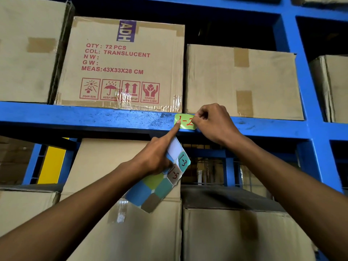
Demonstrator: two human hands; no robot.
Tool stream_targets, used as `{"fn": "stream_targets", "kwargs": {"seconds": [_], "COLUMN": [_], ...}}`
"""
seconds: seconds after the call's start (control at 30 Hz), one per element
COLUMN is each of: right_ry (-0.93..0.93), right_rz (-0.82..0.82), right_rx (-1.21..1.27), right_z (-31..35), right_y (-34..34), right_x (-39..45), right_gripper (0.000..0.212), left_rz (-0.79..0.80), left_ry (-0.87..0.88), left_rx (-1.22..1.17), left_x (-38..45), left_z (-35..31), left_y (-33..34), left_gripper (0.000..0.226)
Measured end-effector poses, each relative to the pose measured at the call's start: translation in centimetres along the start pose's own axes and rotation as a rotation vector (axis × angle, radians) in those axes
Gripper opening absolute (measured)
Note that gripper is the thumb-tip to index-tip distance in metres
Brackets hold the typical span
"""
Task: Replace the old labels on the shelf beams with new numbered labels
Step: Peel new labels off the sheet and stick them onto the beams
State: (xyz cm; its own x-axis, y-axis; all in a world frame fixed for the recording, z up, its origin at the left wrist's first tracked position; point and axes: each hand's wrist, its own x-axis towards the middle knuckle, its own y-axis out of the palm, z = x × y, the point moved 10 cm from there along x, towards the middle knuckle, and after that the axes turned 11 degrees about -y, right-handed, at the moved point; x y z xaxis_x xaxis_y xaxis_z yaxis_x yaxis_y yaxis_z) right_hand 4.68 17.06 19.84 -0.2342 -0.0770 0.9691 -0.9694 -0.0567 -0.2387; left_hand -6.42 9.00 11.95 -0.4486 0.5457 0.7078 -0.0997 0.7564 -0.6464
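We press the green paper label marked 1-2 onto the blue steel shelf beam: left hand grips the multicoloured sticker sheet, forefinger pinning one edge, while right hand pinches the other to keep it level.

The right hand covers the green label's right end; the left hand hides part of the sticker sheet.

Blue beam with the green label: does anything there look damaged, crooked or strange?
Yes. The beam has scuffed, dirty patches left of the green label, perhaps residue from an old label. The label sits slightly tilted and hangs a little below the beam's lower edge. The left hand and right hand are on it.
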Motion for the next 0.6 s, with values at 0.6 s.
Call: {"fn": "stream_targets", "kwargs": {"seconds": [0.6], "right_ry": [0.029], "right_rz": [-0.029], "right_rx": [0.033], "right_z": [-1.0], "right_y": [0.0], "right_x": [-0.2], "right_gripper": [0.021], "left_rz": [0.018], "left_ry": [0.014], "left_rx": [0.049], "left_x": [-0.6], "left_z": [-1.1], "left_y": [0.0], "left_gripper": [0.111]}}
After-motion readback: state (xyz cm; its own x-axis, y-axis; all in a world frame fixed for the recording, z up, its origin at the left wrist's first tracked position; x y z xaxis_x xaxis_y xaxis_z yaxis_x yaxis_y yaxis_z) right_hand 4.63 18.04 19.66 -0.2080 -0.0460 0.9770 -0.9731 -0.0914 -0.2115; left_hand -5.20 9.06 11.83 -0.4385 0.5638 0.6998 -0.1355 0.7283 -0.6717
